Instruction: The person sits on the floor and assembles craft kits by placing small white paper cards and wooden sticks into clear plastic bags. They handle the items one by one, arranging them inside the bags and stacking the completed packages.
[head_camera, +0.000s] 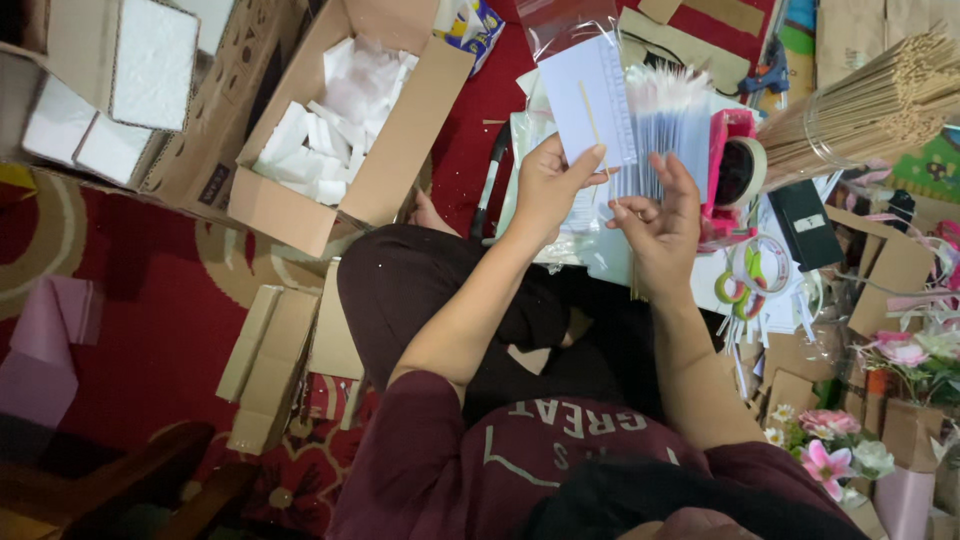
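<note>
- Pale blue-white card (585, 100), held up over the lap, is pinched at its lower edge by the left hand (550, 185); thumb and forefinger are closed on it, the other fingers curled behind.
- Thin wooden stick (593, 122) lies against the face of the card, its long axis running from about 11 o'clock down to 5 o'clock, with the lower end right at the left fingertips. It seems pressed to the card by the same pinch, though I cannot tell for sure.
- Right hand (655, 215) sits just at 4 o'clock of the left one, fingers half-curled and narrow, touching the bottom of a fanned bundle of clear sleeves (665, 130). Whether it truly grips the bundle or only steadies it does not show.
- Of the two hands the left is plainly the nearer to the stick; the right is just beside, with the card's right edge between them.
- A clear zip bag (565, 25) stands at 12 o'clock, behind the card's top edge.
- At 3 o'clock of the right hand a pink tape dispenser (735, 165) crowds close, and a big bundle of sticks (870, 100) lies beyond at 2 o'clock.
- Open room lies toward 9 o'clock, over red carpet (480, 110), before the cardboard box (390, 160) of white foam pieces.
</note>
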